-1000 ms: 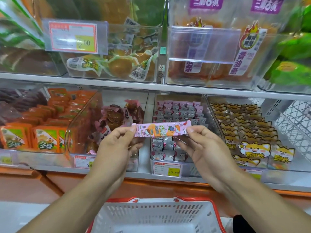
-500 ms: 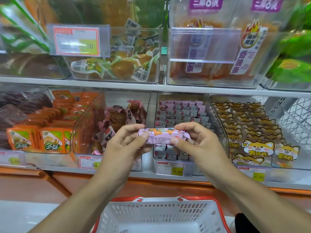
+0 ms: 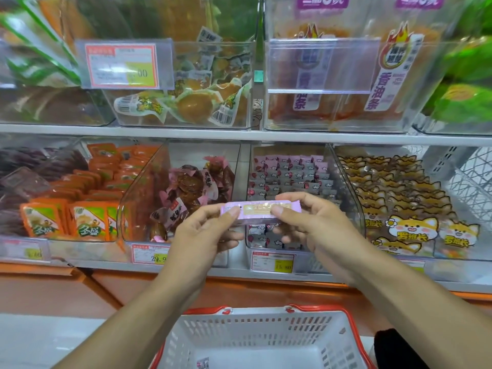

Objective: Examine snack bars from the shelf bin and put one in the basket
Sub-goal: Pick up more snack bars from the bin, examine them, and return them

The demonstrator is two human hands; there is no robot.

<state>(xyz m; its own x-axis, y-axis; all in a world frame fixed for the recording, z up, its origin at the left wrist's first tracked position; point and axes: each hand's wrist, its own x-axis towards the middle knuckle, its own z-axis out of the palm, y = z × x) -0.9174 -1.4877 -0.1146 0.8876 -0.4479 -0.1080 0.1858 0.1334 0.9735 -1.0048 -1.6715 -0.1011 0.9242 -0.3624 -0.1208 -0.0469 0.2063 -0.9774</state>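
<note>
A pink snack bar (image 3: 257, 212) lies level between my two hands, its pale back label facing me. My left hand (image 3: 205, 235) pinches its left end with thumb on top. My right hand (image 3: 314, 225) pinches its right part, thumb over the label. Behind the bar stands the clear shelf bin (image 3: 346, 187) packed with several rows of the same pink and grey bars. Below me sits the white basket with a red rim (image 3: 354, 334); a small wrapper (image 3: 203, 363) lies on its floor.
Clear bins flank the bar bin: brown snacks in pink wrappers (image 3: 191, 187) to the left, orange packets (image 3: 80, 209) farther left, cat-print packets (image 3: 404, 209) to the right. An upper shelf edge (image 3: 239, 134) runs above. Price tags (image 3: 273, 262) line the lower shelf front.
The bar has been rolled over between my fingers: its printed cartoon front faced me before, and now the back label does. My hands have come closer together on it.
</note>
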